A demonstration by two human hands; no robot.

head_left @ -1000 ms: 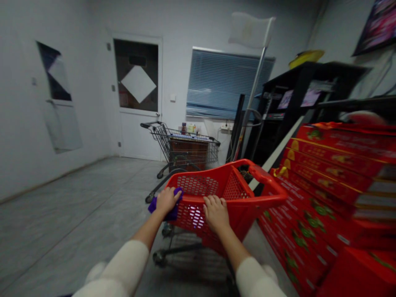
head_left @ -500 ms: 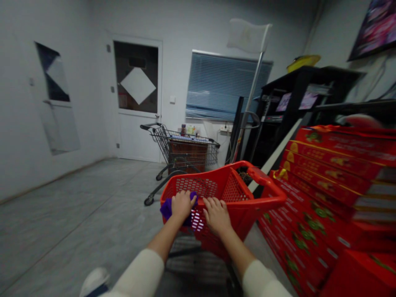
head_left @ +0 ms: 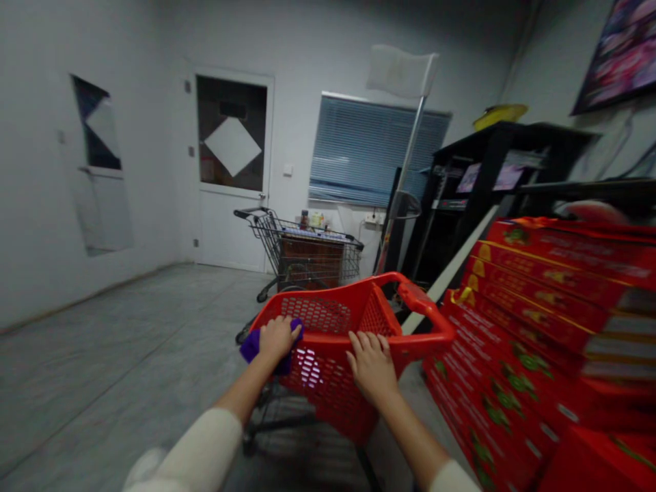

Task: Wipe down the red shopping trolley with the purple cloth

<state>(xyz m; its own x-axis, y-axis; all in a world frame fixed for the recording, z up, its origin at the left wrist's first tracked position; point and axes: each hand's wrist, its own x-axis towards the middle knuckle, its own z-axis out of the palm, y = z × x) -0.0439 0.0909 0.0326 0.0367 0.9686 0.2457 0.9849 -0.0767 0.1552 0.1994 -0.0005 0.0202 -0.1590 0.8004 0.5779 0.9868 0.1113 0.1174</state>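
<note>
A red plastic shopping cart (head_left: 359, 321) stands in front of me on a dark wheeled frame. My left hand (head_left: 275, 337) is closed on a purple cloth (head_left: 250, 346) and presses it against the near left rim of the cart. My right hand (head_left: 372, 367) rests on the near rim toward the right, fingers curled over the edge. Both arms wear cream sleeves.
Stacked red cartons (head_left: 543, 328) fill the right side close to the cart. A metal shopping cart (head_left: 307, 249) holding a brown box stands ahead by the white door (head_left: 230, 171). Black shelving (head_left: 492, 171) and a pole with a white flag (head_left: 404, 157) are behind. Grey floor (head_left: 113, 355) opens to the left.
My left hand slid the purple cloth right along the near rim, then back toward the left corner. The right hand shifted slightly right on the rim. The view moved a little.
</note>
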